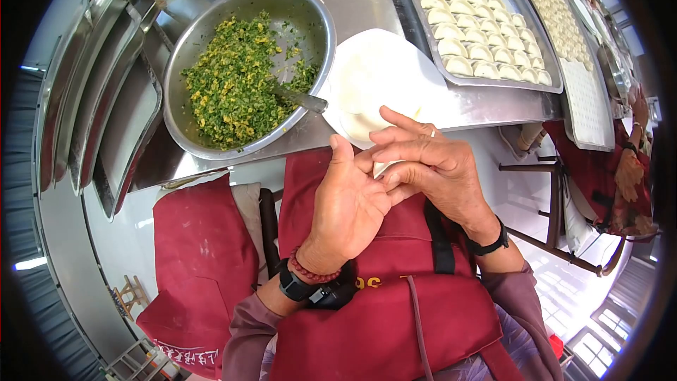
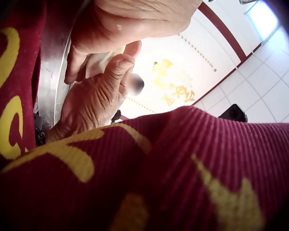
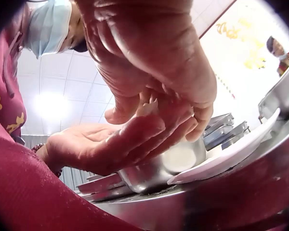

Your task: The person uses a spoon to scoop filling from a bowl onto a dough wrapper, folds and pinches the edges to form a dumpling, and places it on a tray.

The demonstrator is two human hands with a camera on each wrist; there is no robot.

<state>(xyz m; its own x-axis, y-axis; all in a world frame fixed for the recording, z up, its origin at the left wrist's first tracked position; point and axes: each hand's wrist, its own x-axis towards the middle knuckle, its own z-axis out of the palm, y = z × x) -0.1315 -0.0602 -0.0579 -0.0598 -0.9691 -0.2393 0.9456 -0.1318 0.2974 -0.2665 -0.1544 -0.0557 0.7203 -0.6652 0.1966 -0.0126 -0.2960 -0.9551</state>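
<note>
A small pale dumpling (image 1: pixel 381 168) sits between the two hands, in front of the chest and near the table edge. The left hand (image 1: pixel 352 204) is palm up with its thumb straight, and its extended fingers carry the dumpling from below. From above, the right hand (image 1: pixel 441 169) pinches the dough between thumb and fingers, covering most of it. A ridged bit of the dough edge (image 3: pixel 148 108) shows in the right wrist view. Beyond the hands lies a white plate (image 1: pixel 423 88) with round dough wrappers (image 1: pixel 360 124) on it.
A steel bowl (image 1: pixel 314 35) of chopped green and yellow filling (image 1: pixel 233 88) stands at left, a spoon (image 1: pixel 305 99) in it. Rows of dumplings (image 1: pixel 479 35) fill a tray (image 1: pixel 493 85) at right. Empty trays (image 1: pixel 127 127) lean at far left. Another person's arm (image 1: pixel 630 169) shows at right.
</note>
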